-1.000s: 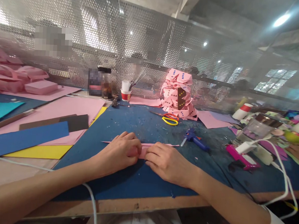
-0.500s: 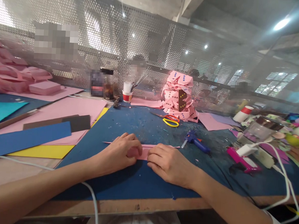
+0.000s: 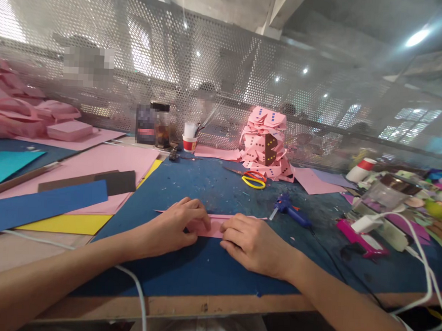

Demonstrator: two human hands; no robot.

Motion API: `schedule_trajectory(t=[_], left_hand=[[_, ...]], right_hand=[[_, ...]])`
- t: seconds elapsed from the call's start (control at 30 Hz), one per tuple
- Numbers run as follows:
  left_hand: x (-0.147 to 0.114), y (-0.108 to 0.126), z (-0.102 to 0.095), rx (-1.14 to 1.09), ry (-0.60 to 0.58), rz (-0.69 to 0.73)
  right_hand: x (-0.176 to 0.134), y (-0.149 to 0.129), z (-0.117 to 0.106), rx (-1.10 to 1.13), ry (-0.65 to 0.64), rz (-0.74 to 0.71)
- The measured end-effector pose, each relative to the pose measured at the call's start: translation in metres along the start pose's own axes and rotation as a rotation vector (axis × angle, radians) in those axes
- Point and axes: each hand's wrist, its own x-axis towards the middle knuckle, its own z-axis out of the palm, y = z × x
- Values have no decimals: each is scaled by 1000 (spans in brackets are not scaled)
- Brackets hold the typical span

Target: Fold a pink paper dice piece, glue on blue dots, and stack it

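Observation:
A folded strip of pink paper (image 3: 213, 230) lies across the blue work mat (image 3: 185, 275), its long edge running left to right. My left hand (image 3: 176, 227) rests at the strip's left part, fingers bent over it and the thumb low near its front edge. On the right part, my right hand (image 3: 256, 244) has its fingers curled down on the same paper. Between the two hands a short stretch of pink shows; the rest of the strip is largely covered by them. Beyond my right hand lies a blue hot glue gun (image 3: 290, 211), apart from it.
Scissors (image 3: 254, 179) with red and yellow handles lie beyond my hands. A stack of dotted pink paper pieces (image 3: 264, 143) stands near the perforated screen (image 3: 226, 62). To the left are a blue strip (image 3: 44, 205) and pink sheets; at right, a pink device (image 3: 361, 239) with white cables.
My left hand's thumb has shifted slightly left, so more of the pink strip shows between the hands. The right hand stays almost in place; the whole view has drifted a little.

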Motion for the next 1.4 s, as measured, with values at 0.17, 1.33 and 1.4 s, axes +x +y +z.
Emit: schedule_trajectory(t=[0.17,1.33,1.4], left_hand=[[-1,-2,-3,-28,-20,24],[-1,-12,-2,-73,-44,72],[-1,-12,-2,-71,-45,75]], right_hand=[[0,0,-1,3,-9,8],[-3,1,-4,9,-44,28],[-3,2,-4,15,-43,28]])
